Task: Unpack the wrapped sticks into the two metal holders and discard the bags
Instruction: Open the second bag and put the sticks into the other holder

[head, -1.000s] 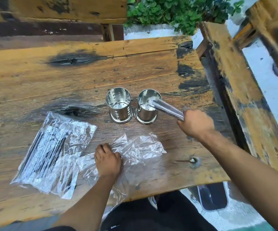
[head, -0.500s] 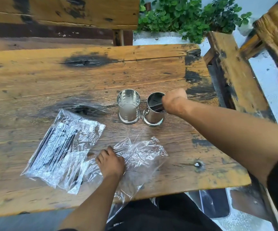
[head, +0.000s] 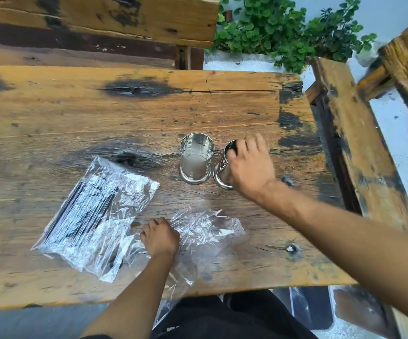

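- Right hand (head: 248,167) draped over the mouth of the right metal holder (head: 221,173), fingers spread across the rim; grip loose around the top, though whether anything is pinched inside cannot be told, since the palm hides the opening
- Left metal holder (head: 196,159) upright just beside its twin, nearly touching at the base, perforated wall visible, no sticks showing above the rim
- Left hand (head: 161,237) pressed down with knuckles curled on the crumpled clear bag (head: 205,228), grip closed on a fold of the plastic
- That bag flat and wrinkled on the near part of the tabletop (head: 75,113), one end trailing over the near edge toward the lap
- Second bag (head: 93,214) lying to the left of the left hand, full of wrapped sticks (head: 85,204) seen as dark lines under shiny film, one corner just beside the crumpled bag
- Both holders set toward the right middle of the worn wooden tabletop, well apart from the full bag
- Green plant (head: 286,30) past the far edge, wooden bench (head: 359,148) along the right side
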Demonstrator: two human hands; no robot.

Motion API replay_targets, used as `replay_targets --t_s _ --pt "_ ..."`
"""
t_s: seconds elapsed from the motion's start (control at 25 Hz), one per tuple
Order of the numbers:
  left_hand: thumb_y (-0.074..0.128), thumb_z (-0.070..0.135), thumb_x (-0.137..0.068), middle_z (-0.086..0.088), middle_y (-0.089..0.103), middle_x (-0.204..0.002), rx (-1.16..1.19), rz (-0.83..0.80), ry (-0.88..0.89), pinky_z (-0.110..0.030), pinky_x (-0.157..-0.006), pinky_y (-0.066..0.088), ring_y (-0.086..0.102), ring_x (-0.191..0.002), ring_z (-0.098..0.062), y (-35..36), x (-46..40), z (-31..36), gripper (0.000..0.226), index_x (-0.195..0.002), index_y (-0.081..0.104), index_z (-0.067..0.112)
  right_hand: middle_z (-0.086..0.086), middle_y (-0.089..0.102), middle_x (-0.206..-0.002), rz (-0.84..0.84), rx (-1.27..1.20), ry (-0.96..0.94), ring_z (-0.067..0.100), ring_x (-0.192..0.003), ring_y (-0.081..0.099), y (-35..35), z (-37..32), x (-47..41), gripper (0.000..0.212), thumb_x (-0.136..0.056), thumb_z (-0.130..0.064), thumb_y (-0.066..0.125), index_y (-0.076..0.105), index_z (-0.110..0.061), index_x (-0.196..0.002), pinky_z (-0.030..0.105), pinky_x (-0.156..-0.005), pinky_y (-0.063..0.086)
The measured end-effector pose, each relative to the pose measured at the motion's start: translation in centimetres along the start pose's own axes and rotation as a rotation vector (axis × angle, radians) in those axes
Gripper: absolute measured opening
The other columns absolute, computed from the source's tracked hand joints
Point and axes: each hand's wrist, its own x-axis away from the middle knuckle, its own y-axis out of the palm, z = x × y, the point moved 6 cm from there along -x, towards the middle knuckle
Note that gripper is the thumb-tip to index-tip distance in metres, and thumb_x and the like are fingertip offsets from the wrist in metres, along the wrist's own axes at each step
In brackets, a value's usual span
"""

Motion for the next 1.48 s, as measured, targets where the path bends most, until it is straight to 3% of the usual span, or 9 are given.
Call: replay_targets --t_s 0.12,0.32,0.44,0.6,0.8,0.96,1.16,1.32,1.48 --pt "0.057 0.024 -0.089 -0.015 0.06 -0.126 0.05 -0.062 -0.026 -0.046 -0.102 0.039 0.05 -0.124 -0.036 0.2 0.2 0.2 0.035 -0.12 0.062 0.008 0.01 0.059 -0.117 0.062 -0.321 -0.078 0.026 -0.113 0.052 1.9 -4.4 4.4 0.034 -0.09 -0.035 0.053 0.065 -0.012 -0.111 0.047 -0.107 0.042" --pt "0.05 0.027 -0.098 -0.019 0.069 -0.112 0.18 -0.133 0.062 -0.038 -0.079 0.047 0.064 -0.106 -0.039 0.3 0.1 1.3 0.026 -0.109 0.059 0.005 0.012 0.055 -0.128 -0.473 -0.511 -0.029 0.03 -0.121 0.048 11.9 -10.3 9.4 0.049 -0.092 -0.046 0.05 0.057 -0.013 -0.127 0.044 -0.105 0.039" --pt "0.052 0.034 -0.096 -0.016 0.072 -0.092 0.473 -0.291 0.075 -0.037 -0.071 0.051 0.068 -0.088 -0.038 1.0 0.3 0.1 0.018 -0.093 0.052 0.016 0.008 0.047 -0.135 -0.615 -0.671 -0.029 0.025 -0.126 0.043 14.9 -12.0 11.3 0.054 -0.096 -0.048 0.048 0.047 -0.019 -0.141 0.04 -0.108 0.04" --pt "0.051 0.026 -0.101 -0.007 0.075 -0.091 0.853 -0.342 -0.042 -0.043 -0.083 0.055 0.072 -0.097 -0.034 -1.2 2.5 -2.5 0.015 -0.102 0.054 0.012 -0.002 0.034 -0.148 -0.549 -0.955 -0.002 0.018 -0.14 0.032 15.1 -14.2 11.1 0.058 -0.101 -0.047 0.048 0.036 -0.026 -0.154 0.036 -0.118 0.035" --pt "0.077 0.002 -0.087 -0.014 0.069 -0.112 1.025 -0.292 -0.035 -0.025 -0.06 0.059 0.072 -0.076 -0.011 -4.7 4.8 -7.1 0.049 -0.121 0.043 0.012 -0.006 0.043 -0.137 -0.347 -1.103 -0.128 0.009 -0.129 0.041 11.9 -18.0 8.7 0.036 -0.105 -0.034 0.047 0.055 -0.024 -0.139 0.023 -0.111 0.035" --pt "0.075 -0.003 -0.086 -0.011 0.067 -0.08 1.099 0.049 -0.264 -0.026 -0.05 0.051 0.062 -0.05 -0.008 -10.2 2.9 -15.6 0.037 -0.107 0.048 0.012 -0.002 0.053 -0.109 -0.127 -1.01 -0.11 0.015 -0.108 0.049 10.3 -20.0 4.8 0.019 -0.102 -0.024 0.052 0.068 -0.014 -0.104 0.031 -0.099 0.044" --pt "0.074 0.007 -0.089 -0.013 0.068 -0.083 1.119 0.308 -0.44 -0.037 -0.063 0.052 0.064 -0.058 -0.021 -15.6 -2.3 -25.8 0.023 -0.104 0.056 0.006 0.004 0.052 -0.117 -0.178 -0.732 -0.446 0.021 -0.112 0.048 8.6 -28.0 -0.8 0.03 -0.096 -0.025 0.057 0.063 -0.015 -0.124 0.041 -0.102 0.046" --pt "0.074 0.031 -0.084 -0.009 0.064 -0.08 0.871 0.404 -0.516 -0.045 -0.079 0.054 0.068 -0.083 -0.035 -18.1 -7.4 -30.8 0.026 -0.091 0.065 0.007 0.013 0.027 -0.16 -0.2 -0.578 -0.595 0.037 -0.15 0.021 6.6 -35.0 -5.5 0.073 -0.09 -0.031 0.069 0.035 -0.028 -0.154 0.052 -0.125 0.014" --pt "0.063 0.042 -0.092 -0.019 0.071 -0.101 0.57 0.359 -0.452 -0.042 -0.093 0.051 0.066 -0.101 -0.037 -20.8 -13.5 -31.4 0.04 -0.115 0.071 0.011 0.002 -0.011 -0.17 -0.361 -0.409 -0.647 0.046 -0.152 -0.019 8.9 -38.7 -9.3 0.093 -0.089 -0.046 0.071 0.009 -0.045 -0.159 0.069 -0.118 -0.009"
